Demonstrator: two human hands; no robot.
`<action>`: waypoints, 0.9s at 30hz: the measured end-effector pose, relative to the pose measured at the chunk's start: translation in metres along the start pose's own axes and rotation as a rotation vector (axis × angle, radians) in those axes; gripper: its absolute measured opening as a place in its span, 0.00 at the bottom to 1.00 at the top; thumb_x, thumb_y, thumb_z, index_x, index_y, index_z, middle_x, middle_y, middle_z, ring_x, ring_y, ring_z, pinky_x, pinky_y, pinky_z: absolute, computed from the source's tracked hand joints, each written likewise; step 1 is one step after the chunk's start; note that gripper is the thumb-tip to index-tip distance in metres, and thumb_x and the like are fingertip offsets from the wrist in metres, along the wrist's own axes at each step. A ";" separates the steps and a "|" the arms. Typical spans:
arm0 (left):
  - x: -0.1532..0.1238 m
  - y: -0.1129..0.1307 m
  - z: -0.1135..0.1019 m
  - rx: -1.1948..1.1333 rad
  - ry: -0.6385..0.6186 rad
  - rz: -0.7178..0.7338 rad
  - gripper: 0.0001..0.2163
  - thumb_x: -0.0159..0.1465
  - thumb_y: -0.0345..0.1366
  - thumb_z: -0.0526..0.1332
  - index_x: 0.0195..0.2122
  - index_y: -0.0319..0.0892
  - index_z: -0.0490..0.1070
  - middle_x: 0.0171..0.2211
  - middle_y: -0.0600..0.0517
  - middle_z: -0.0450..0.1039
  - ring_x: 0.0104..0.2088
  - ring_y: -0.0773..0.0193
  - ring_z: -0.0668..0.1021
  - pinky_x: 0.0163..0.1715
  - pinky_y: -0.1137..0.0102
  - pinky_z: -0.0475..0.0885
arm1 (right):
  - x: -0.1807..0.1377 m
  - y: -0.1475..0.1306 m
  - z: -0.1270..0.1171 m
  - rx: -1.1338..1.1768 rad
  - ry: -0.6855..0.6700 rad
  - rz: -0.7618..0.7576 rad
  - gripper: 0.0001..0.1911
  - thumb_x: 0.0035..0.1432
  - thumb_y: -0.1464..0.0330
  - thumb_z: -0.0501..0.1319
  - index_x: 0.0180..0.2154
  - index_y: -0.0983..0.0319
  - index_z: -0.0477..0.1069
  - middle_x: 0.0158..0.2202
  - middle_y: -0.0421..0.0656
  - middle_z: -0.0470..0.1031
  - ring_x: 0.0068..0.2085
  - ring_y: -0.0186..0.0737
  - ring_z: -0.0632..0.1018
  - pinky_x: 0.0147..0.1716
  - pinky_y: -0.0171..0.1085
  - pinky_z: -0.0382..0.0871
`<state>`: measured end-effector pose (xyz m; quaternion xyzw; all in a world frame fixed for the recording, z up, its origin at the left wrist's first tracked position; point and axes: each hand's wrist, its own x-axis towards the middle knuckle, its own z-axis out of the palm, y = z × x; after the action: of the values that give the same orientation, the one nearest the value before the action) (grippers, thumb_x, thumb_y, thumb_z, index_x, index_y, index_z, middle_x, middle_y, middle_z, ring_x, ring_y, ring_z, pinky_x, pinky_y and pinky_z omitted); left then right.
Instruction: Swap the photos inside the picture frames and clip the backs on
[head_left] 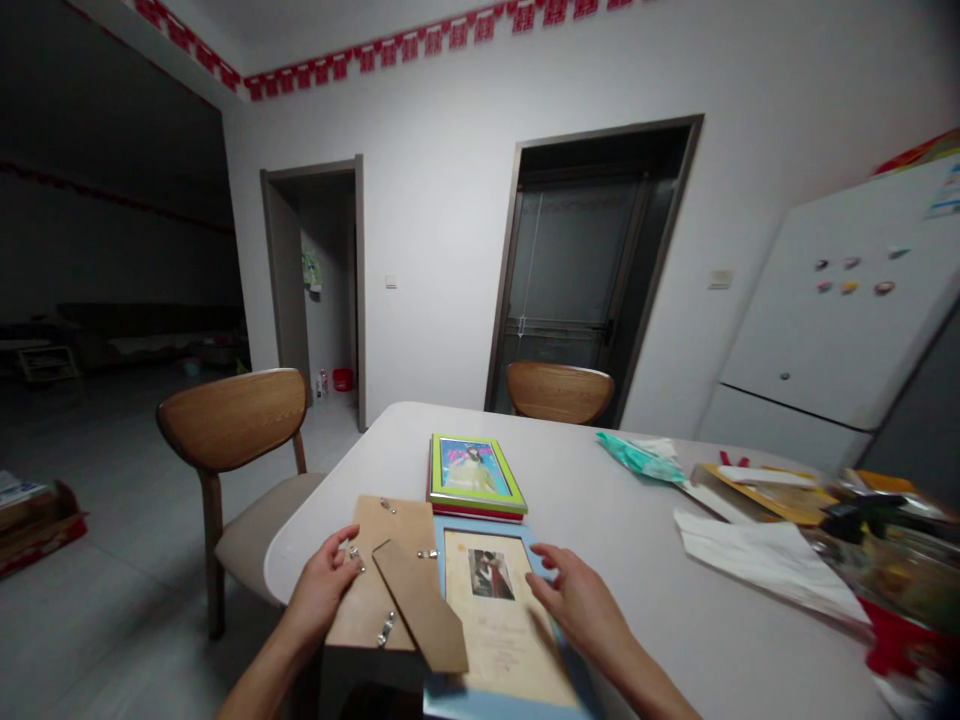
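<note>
A brown picture-frame backing board [401, 520] with metal clips lies left of a light blue picture frame [442, 555], partly overlapping it. Its brown stand leg [424, 610] slants across the board and over the frame's lower left. My left hand [321, 585] is at the board's left edge, thumb and index finger on either side of a clip [355, 558]. Inside the blue frame is a cream print [502, 630] with a small dark picture [491, 575]. Over the frame's right side hovers my right hand [581, 595], fingers apart and slightly bent, holding nothing.
Stacked frames, a green one [514, 490] on top, lie just beyond on the white table [585, 500]. Rightward are a teal packet [641, 458], white paper [765, 560] and clutter. Wooden chairs [240, 415] [559, 390] stand left and behind.
</note>
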<state>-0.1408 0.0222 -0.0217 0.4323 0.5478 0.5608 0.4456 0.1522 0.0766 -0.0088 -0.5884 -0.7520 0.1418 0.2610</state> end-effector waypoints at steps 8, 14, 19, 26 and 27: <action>0.014 -0.012 -0.027 0.461 0.034 0.054 0.21 0.48 0.33 0.55 0.45 0.38 0.60 0.20 0.58 0.68 0.24 0.64 0.73 0.25 0.73 0.66 | 0.004 0.027 0.015 -0.202 -0.082 0.101 0.26 0.46 0.68 0.50 0.49 0.70 0.59 0.41 0.54 0.71 0.40 0.46 0.72 0.39 0.39 0.61; 0.008 -0.004 0.003 0.644 0.146 0.230 0.22 0.49 0.29 0.54 0.47 0.37 0.60 0.47 0.45 0.62 0.48 0.58 0.65 0.48 0.66 0.57 | 0.010 0.031 -0.001 0.135 -0.079 0.293 0.28 0.43 0.68 0.49 0.49 0.71 0.56 0.32 0.50 0.74 0.32 0.42 0.74 0.31 0.36 0.64; -0.031 0.012 0.090 0.608 -0.143 0.375 0.26 0.49 0.34 0.58 0.50 0.38 0.58 0.51 0.45 0.59 0.52 0.56 0.61 0.52 0.64 0.54 | 0.002 0.000 -0.028 0.892 -0.132 0.449 0.35 0.45 0.66 0.48 0.56 0.63 0.41 0.30 0.43 0.74 0.23 0.36 0.74 0.23 0.35 0.67; -0.064 0.041 0.154 0.586 -0.356 0.650 0.25 0.50 0.30 0.56 0.51 0.41 0.55 0.52 0.49 0.58 0.52 0.57 0.60 0.53 0.65 0.54 | -0.002 -0.028 -0.044 1.049 -0.074 0.354 0.34 0.41 0.68 0.54 0.53 0.60 0.49 0.35 0.42 0.72 0.22 0.31 0.72 0.22 0.32 0.67; -0.063 0.044 0.151 0.588 -0.319 0.684 0.23 0.51 0.28 0.54 0.50 0.42 0.57 0.49 0.49 0.62 0.49 0.59 0.64 0.51 0.67 0.57 | -0.002 -0.024 -0.043 1.043 -0.083 0.338 0.33 0.41 0.67 0.55 0.52 0.60 0.51 0.35 0.42 0.72 0.22 0.31 0.72 0.21 0.31 0.66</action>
<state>0.0192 -0.0042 0.0265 0.7761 0.4346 0.4230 0.1727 0.1574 0.0641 0.0385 -0.4876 -0.4867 0.5588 0.4616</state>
